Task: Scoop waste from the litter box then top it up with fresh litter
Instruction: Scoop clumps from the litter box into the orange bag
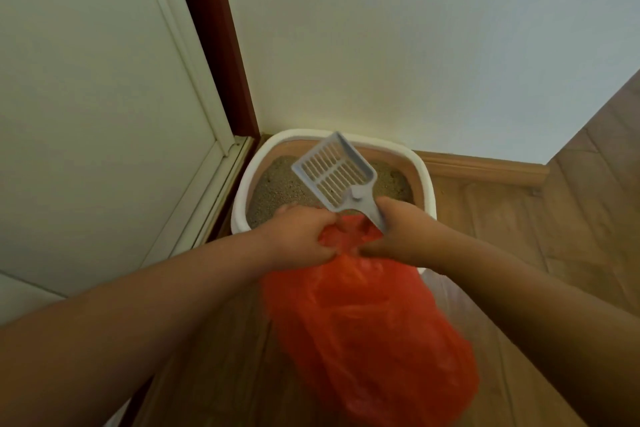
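Here's the litter box (424, 180), white-rimmed with a pinkish inner wall, tucked into the corner where the wall meets the door frame (214, 42), and it holds a bed of grey-brown litter (277, 191). Over it the grey slotted scoop (334, 172) is raised, blade tipped up and away from the person, and it looks empty through the slots. The right hand (394, 232) is clenched round the scoop's handle and seems to pinch the near edge of the orange plastic bag (363, 322) as well. The left hand (301, 236) grips the other side of the bag's mouth, fingers curled into the plastic. Both hands pull the mouth apart right at the box's near rim, probably so waste travels the shortest way from scoop to bag (less spill on the wooden floor (571, 236)). My read: scooping stage, topping up not yet begun, and no fresh litter container in view.
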Available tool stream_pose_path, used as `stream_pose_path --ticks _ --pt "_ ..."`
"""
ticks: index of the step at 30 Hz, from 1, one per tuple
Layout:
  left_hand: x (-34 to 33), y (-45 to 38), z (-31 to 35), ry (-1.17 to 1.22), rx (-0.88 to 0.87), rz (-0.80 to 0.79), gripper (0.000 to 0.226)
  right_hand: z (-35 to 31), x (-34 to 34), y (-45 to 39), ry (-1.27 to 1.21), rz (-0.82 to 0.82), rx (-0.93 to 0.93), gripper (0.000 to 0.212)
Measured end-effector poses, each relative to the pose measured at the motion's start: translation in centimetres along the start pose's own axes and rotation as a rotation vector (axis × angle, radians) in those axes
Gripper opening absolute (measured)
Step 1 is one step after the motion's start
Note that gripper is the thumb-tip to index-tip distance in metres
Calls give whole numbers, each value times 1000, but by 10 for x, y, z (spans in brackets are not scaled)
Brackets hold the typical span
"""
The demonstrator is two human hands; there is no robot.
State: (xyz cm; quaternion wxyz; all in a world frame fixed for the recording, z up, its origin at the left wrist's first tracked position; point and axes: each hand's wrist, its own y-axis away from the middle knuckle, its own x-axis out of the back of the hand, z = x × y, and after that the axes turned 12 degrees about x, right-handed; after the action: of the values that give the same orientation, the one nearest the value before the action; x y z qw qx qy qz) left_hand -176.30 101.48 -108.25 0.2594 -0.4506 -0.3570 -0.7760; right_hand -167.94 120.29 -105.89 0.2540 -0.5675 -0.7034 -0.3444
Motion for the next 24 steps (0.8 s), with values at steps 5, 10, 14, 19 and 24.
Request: stream_pose_path --ticks 5,10,14,19,24 --pt "-13 6 -26 -149 36 -130 63 48 -1 14 150 1 -165 32" --pt "-14 4 -51 -421 137 -155 60 80 -3 16 291 -43 -267 37" --pt "-10 3 -63 -515 229 -258 77 98 4 17 394 -74 -336 43" --pt "-8 7 -66 -325 243 -513 114 102 12 17 441 -227 -374 38" --pt "-9 3 -53 -312 89 -440 132 62 10 0 191 -74 -153 25"
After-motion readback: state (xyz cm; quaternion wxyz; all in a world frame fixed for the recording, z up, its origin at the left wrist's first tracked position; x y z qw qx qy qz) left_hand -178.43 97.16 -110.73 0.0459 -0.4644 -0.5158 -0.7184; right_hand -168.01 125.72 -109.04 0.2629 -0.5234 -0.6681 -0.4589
